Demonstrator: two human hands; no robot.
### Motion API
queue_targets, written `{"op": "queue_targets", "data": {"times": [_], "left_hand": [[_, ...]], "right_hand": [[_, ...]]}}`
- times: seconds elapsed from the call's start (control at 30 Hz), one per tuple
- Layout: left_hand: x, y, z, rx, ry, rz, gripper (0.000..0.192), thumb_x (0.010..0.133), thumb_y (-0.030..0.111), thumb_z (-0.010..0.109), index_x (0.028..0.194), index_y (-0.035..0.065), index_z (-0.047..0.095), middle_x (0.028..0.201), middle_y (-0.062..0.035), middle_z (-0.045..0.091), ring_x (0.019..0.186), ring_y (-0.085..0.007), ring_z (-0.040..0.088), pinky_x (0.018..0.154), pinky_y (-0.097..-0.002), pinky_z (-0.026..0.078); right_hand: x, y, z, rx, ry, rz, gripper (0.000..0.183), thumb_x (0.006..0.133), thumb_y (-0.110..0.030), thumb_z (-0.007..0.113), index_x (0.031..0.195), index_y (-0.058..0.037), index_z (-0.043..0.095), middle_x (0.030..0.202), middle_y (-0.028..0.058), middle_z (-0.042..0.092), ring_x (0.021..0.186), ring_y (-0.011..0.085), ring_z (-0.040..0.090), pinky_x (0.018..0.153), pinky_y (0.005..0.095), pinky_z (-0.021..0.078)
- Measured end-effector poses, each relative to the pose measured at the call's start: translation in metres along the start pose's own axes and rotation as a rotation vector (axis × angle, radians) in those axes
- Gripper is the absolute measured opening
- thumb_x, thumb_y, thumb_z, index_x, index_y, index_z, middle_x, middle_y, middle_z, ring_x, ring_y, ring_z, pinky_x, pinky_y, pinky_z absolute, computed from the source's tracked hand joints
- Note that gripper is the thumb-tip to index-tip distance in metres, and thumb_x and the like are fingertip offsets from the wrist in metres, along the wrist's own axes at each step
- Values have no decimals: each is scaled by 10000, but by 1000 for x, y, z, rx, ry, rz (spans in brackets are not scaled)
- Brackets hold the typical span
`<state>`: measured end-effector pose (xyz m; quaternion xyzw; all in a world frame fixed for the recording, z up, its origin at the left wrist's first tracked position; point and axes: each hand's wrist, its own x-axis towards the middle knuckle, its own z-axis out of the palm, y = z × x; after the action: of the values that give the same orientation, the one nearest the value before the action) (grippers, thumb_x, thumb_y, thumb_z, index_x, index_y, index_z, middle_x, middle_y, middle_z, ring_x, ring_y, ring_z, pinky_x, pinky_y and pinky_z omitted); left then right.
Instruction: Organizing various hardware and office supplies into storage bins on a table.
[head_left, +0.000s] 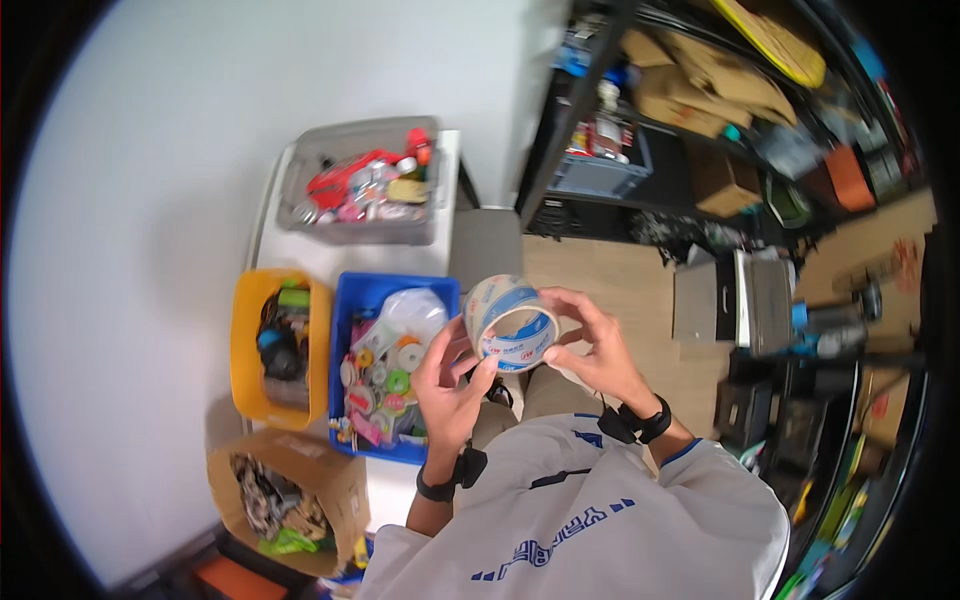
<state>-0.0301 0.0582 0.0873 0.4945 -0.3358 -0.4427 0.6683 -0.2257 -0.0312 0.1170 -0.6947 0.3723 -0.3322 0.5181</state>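
Both hands hold a wide roll of clear packing tape (501, 298) in front of my body. Its cardboard core bears blue and white print, and its hollow opening is tilted up towards me. My left hand (454, 382) grips the left side, thumb at the near rim. On the right side, my right hand (596, 341) has its thumb at the near rim and fingers around the outside. Beneath and left of the roll is a blue plastic bin (341, 390) with tape rolls, small items and a clear plastic bag (416, 311).
A yellow bin (241, 345), a grey translucent bin (360, 234) and the blue bin stand on a white table (300, 255). An open cardboard box (345, 480) with crumpled contents is nearer me. Loaded black shelving (581, 109) stands ahead to the right, with more along the right side.
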Motion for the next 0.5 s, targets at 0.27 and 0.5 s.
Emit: {"op": "queue_targets", "data": {"times": [0.27,0.5], "left_hand": [[-18,-19,135,37,-570,-95,601,909,23,738,1428,-109,465,1334,-197,629,1185,-256,663,938,-332,564],[-114,-75,296,-16,-997,-97,611,931,117,764,1418,-112,475,1335,-186,635,1203,-228,631,1001,-337,522]], "right_hand": [[-145,-2,-116,160,355,128,741,823,-123,862,1467,-82,498,1347,100,625,1150,189,641,874,342,628],[-337,14,-201,286,744,108,732,868,-174,841,1492,-75,470,1280,95,642,1218,193,614,970,369,594]]}}
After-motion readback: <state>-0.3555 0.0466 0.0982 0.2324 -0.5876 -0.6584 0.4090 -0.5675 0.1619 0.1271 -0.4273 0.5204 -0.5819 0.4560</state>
